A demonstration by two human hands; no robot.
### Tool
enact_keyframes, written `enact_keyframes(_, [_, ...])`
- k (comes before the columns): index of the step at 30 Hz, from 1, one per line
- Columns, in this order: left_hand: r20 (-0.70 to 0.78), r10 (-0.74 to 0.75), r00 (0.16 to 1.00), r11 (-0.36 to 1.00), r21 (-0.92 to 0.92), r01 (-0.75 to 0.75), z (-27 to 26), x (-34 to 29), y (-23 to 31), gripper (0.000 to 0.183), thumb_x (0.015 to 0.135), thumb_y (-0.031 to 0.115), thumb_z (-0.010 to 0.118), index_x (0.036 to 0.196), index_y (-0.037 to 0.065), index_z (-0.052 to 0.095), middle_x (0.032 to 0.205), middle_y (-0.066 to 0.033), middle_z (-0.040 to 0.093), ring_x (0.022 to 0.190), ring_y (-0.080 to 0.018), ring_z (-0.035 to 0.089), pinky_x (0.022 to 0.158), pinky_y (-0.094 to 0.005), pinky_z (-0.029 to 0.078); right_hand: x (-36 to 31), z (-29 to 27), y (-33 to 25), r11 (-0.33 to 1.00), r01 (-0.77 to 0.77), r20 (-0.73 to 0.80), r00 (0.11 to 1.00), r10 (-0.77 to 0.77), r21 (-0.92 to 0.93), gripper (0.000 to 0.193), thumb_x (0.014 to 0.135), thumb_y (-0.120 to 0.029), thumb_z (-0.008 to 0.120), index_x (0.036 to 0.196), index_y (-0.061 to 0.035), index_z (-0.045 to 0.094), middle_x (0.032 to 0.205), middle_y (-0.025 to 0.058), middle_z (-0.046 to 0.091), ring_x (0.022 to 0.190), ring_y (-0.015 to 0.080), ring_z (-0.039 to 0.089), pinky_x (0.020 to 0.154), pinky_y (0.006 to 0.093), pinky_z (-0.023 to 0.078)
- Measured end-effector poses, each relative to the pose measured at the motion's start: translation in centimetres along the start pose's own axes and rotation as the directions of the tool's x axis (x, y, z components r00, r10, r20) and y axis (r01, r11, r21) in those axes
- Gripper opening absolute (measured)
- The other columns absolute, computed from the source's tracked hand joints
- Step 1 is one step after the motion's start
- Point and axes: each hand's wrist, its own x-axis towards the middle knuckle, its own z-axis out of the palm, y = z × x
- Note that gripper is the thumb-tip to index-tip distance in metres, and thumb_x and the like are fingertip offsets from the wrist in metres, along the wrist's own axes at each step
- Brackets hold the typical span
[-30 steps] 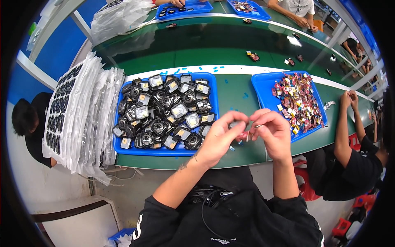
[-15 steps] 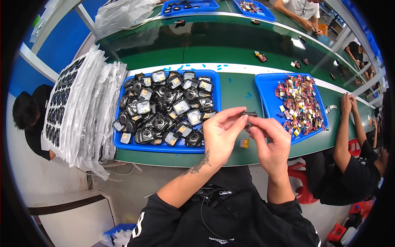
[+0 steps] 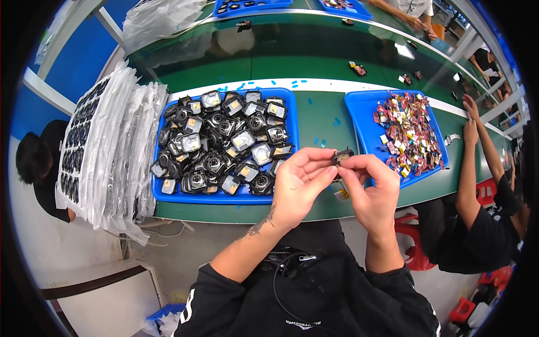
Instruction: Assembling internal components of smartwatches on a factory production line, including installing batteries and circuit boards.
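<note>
Between my two hands is a small black watch case point(image 3: 343, 155), held over the front of the green bench. My left hand point(image 3: 303, 182) pinches its left side with thumb and fingers. At its right edge, my right hand point(image 3: 370, 185) grips it between thumb and forefinger. A small yellow and silver piece point(image 3: 341, 194) shows just below the case, between the hands; whether it is attached, I cannot tell. Left of my hands, a blue tray point(image 3: 224, 199) holds a heap of similar black watch cases point(image 3: 225, 126). Fingers partly cover the case's inside.
To the right, another blue tray point(image 3: 365, 126) holds many small reddish parts with yellow and white tabs point(image 3: 407, 135). Stacked plastic-wrapped sheets point(image 3: 106, 151) stand at the left. Loose parts point(image 3: 357, 69) lie on the green belt beyond the white rail. A co-worker's arms point(image 3: 469, 157) reach in at the right.
The watch case has been tilted, so more of its inside shows. The yellow and silver piece below appears larger and closer to my right hand. The co-worker's hands at right have moved apart.
</note>
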Motion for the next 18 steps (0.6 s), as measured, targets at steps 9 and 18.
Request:
enact_keyframes(9, [0.016, 0.009, 1.000, 1.000, -0.019, -0.009, -0.3, -0.1, -0.5, 0.027, 0.090, -0.001, 0.063, 0.116, -0.006, 0.055, 0.115, -0.0154, 0.065, 0.103, -0.0164, 0.065, 0.091, -0.0266, 0.052, 0.3, 0.6, 0.7, 0.999, -0.009, -0.012, 1.000, 0.010, 0.037, 0.008, 0.076, 0.003, 0.073, 0.081, 0.0007, 0.066, 0.071, 0.0070, 0.064, 0.055, 0.0123, 0.055, 0.052, 0.0246, 0.044])
enact_keyframes(18, [0.053, 0.020, 0.998, 0.993, -0.115, -0.013, -0.5, -0.7, -0.6, 0.027, 0.091, -0.003, 0.060, 0.116, -0.003, 0.051, 0.113, -0.0163, 0.065, 0.101, -0.0166, 0.064, 0.087, -0.0285, 0.053, 0.0, 0.5, 2.5, 0.990, -0.032, 0.000, 0.999, 0.032, 0.140, 0.033, 0.072, -0.004, 0.076, 0.097, -0.0032, 0.054, 0.087, 0.0043, 0.056, 0.074, 0.0116, 0.053, 0.065, 0.0261, 0.043])
